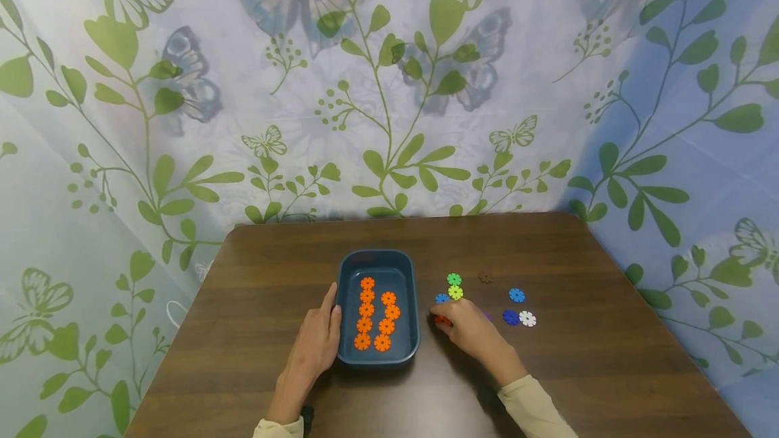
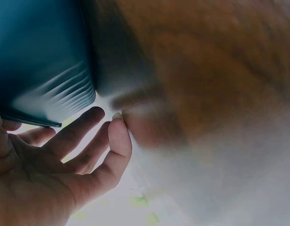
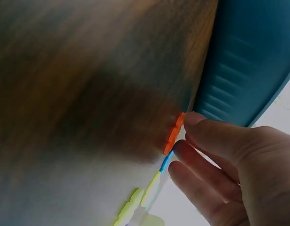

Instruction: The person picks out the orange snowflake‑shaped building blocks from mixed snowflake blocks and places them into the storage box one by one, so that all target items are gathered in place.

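The left hand (image 1: 313,336) rests against the left side of a dark blue tray (image 1: 416,289), fingers loosely extended along its outer wall. In the left wrist view, those fingers (image 2: 76,134) lie close beside the ribbed wall. Inside the tray, orange notched building discs (image 1: 366,309) stand in two columns. To the right of the tray, the right hand (image 1: 471,330) bends down to the table and pinches an orange-red notched disc (image 3: 174,134) between thumb and fingers. A blue disc (image 1: 442,298) lies just beyond its fingertips, partly covered by the hand.
Other notched discs lie around the right hand: green (image 1: 454,279), yellow-green (image 1: 456,293), brown (image 1: 485,278), light blue (image 1: 516,295), dark blue (image 1: 510,317) and white (image 1: 527,318). A purple one (image 1: 487,316) shows partly behind the hand. The wooden table (image 1: 274,255) meets a leaf-patterned curtain (image 1: 341,154).
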Tool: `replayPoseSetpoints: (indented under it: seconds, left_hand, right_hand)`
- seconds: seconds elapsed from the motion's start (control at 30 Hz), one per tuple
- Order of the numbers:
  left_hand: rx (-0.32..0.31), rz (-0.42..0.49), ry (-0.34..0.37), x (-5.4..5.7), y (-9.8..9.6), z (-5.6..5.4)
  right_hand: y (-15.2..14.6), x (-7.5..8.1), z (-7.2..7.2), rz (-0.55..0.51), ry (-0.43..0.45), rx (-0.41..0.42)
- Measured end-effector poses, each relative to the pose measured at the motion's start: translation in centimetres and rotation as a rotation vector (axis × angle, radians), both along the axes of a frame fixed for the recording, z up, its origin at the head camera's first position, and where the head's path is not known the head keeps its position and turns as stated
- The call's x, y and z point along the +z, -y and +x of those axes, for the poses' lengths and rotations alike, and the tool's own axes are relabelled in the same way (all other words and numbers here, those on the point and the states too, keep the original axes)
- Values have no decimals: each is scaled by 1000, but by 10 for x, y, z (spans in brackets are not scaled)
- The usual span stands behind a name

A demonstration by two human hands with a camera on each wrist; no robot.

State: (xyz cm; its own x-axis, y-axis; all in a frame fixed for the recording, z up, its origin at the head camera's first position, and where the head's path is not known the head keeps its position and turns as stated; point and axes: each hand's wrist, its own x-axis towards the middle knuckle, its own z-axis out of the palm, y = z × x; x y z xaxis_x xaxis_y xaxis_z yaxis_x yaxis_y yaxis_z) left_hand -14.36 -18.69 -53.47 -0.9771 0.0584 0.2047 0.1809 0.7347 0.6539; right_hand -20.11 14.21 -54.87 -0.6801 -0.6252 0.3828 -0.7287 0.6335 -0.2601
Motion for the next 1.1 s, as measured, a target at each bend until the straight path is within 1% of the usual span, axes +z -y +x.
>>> replayPoseSetpoints:
  seconds: [0.2,0.33,0.7,1.1]
  left_hand:
    - [-16,8,-8,0,0,0]
    - [-20,7,-14,0,-1,-1]
    - [-10,5,-25,0,0,1]
    - [-5,-2,-10,2,-1,1]
  right_hand:
    - [3,4,4,72,-21,-22]
    - [5,6,5,108,-34,-17]
    - [4,2,0,37,-26,22]
    - [-2,7,-3,-19,-20,20]
